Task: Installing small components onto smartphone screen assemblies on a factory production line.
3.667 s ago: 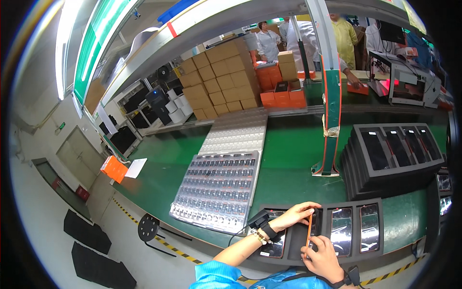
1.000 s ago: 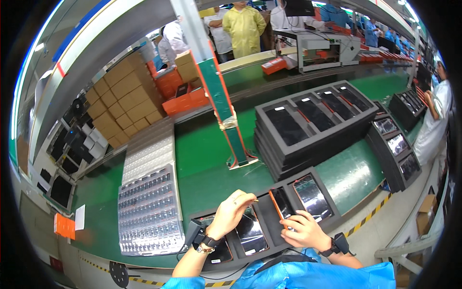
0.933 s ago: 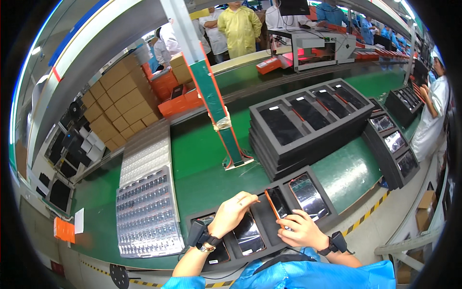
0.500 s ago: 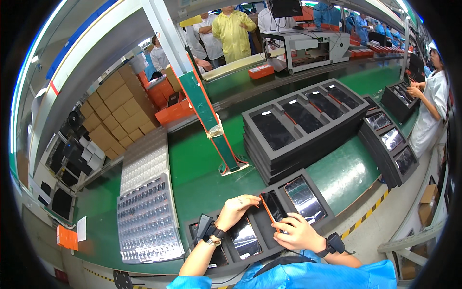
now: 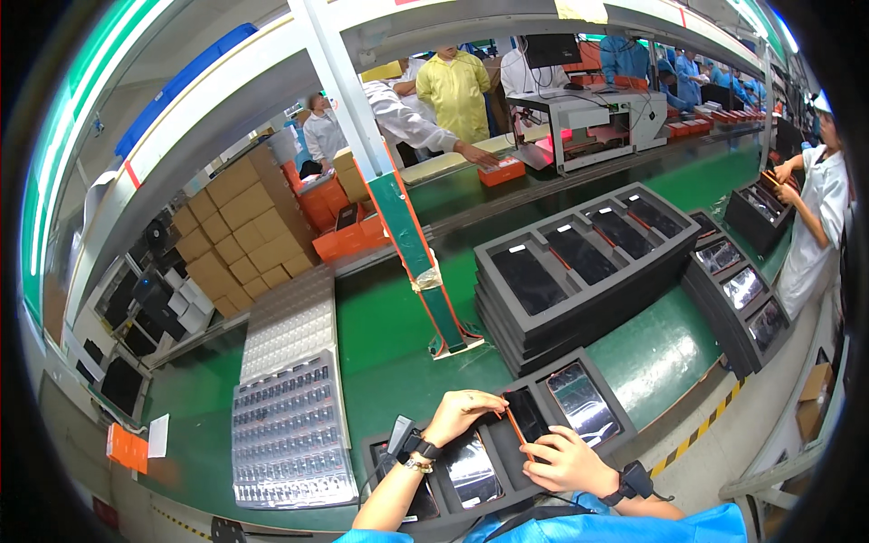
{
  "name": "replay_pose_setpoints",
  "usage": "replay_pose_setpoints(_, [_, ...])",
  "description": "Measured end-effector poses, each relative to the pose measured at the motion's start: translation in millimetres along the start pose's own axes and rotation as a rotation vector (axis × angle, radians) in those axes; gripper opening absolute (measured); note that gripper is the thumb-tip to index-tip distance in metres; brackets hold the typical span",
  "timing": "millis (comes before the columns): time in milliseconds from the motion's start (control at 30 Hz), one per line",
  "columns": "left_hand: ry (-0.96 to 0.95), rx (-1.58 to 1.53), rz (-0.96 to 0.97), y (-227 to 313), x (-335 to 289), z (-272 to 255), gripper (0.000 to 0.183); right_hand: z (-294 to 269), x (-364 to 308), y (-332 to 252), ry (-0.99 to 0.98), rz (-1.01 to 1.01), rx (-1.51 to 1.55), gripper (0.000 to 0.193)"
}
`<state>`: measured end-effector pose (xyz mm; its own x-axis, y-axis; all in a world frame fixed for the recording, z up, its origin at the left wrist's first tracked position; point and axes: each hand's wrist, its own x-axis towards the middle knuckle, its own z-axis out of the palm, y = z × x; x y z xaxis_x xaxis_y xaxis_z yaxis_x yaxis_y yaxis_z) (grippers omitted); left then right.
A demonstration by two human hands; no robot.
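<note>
A black smartphone with an orange side edge point(image 5: 527, 414) is tilted above a grey foam tray point(image 5: 518, 472). My right hand point(image 5: 572, 460) grips its lower end, thumb and fingers on opposite sides. At the upper left edge of the phone, the fingertips of my left hand point(image 5: 460, 416) are pinched together; whatever may be between them is too small to make out. Other phones lie in the tray's slots, one phone point(image 5: 582, 403) to the right and another phone point(image 5: 472, 471) beneath my left forearm.
Left of my hands lies a clear plastic tray of small parts point(image 5: 294, 430). A stack of foam trays with phones point(image 5: 588, 303) stands beyond, and more foam trays point(image 5: 738, 299) sit to the right. A green post point(image 5: 407, 235) rises from the bench. Across it, a sleeved person touches an orange box point(image 5: 501, 172).
The whole view has shifted, so the bench sits lower in the picture. Across the bench, a white-sleeved arm has reached onto the orange box. My hands keep nearly the same hold at the phone.
</note>
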<state>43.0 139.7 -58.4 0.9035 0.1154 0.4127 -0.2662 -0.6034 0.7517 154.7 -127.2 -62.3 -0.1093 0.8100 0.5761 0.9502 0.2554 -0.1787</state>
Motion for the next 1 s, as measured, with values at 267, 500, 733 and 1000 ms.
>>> replay_pose_setpoints(267, [-0.011,-0.461,-0.188,-23.6,-2.7,7.1,0.014,-2.7,0.6,-4.0,0.015,0.002,-0.011,0.012])
replay_pose_setpoints(500, [-0.029,-0.124,-0.17,-0.6,2.2,2.7,0.02,-2.3,2.4,-1.8,0.024,0.003,0.009,0.012])
replay_pose_setpoints(733, [-0.057,-0.796,-0.56,27.4,-4.0,2.8,0.057,-3.4,-1.0,0.0,0.039,0.036,0.025,0.012])
replay_pose_setpoints(1000, [0.012,-0.5,-0.682,-2.5,-4.0,34.2,0.048,-2.9,0.1,-4.3,0.058,0.042,0.068,0.012])
